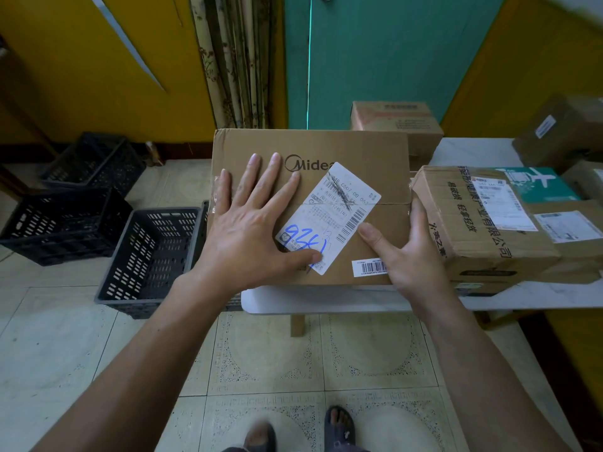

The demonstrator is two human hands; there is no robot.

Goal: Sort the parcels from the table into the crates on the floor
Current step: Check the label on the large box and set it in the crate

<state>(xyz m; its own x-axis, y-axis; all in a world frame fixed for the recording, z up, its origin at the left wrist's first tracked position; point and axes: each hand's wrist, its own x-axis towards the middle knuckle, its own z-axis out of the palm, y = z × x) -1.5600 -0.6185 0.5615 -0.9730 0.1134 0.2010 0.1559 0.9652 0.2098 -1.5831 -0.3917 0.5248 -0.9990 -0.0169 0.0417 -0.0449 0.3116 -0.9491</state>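
Observation:
A flat brown cardboard parcel (pixel 359 151) printed "Midea" lies at the left end of the white table (pixel 326 298), overhanging its edge. A white shipping label (pixel 339 203) with blue handwriting is stuck on top. My left hand (pixel 257 220) rests flat on the parcel's top, fingers spread, thumb on the label. My right hand (pixel 408 249) grips the parcel's right near corner, thumb on top. A grey crate (pixel 146 256) stands on the floor just left of the table, with two black crates (pixel 62 223) (pixel 94 161) farther left.
More cardboard parcels (pixel 483 223) crowd the table to the right, touching the held one, with a teal package (pixel 541 184) and other boxes (pixel 394 122) behind. The tiled floor lies below. My sandalled feet (pixel 339 429) stand in front of the table.

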